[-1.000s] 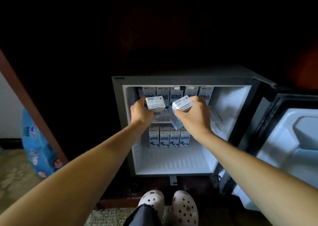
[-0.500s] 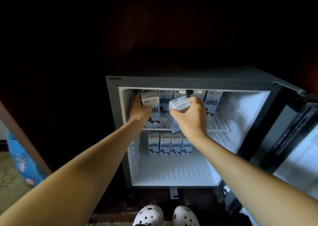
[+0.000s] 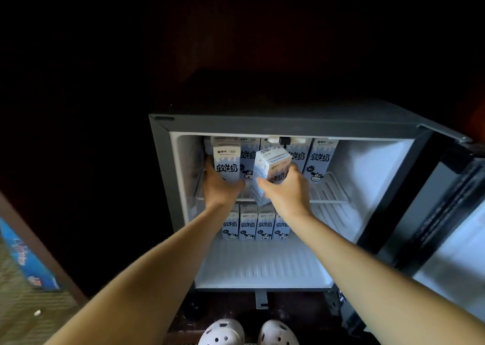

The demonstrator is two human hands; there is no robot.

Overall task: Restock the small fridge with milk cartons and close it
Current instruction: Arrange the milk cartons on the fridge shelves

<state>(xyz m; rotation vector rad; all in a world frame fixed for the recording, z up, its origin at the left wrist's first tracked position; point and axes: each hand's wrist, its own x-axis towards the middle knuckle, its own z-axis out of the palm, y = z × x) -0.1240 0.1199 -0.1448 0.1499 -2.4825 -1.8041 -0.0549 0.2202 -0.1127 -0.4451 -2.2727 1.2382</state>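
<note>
The small fridge stands open, lit white inside. My left hand grips a blue-and-white milk carton upright at the left end of the wire upper shelf. My right hand holds a second milk carton, tilted, in front of the shelf's middle. Behind them a back row of cartons lines the upper shelf. A lower row of cartons stands at the back of the fridge floor.
The fridge door hangs open at the right. A blue printed package leans by a wooden frame at the left, above woven matting. My two pale clogs stand just before the fridge. Dark cabinet surrounds the fridge.
Both hands moved deeper into the fridge; the left carton went from lying tipped to upright at the shelf's left end. The right carton stays tilted. The camera moved closer.
</note>
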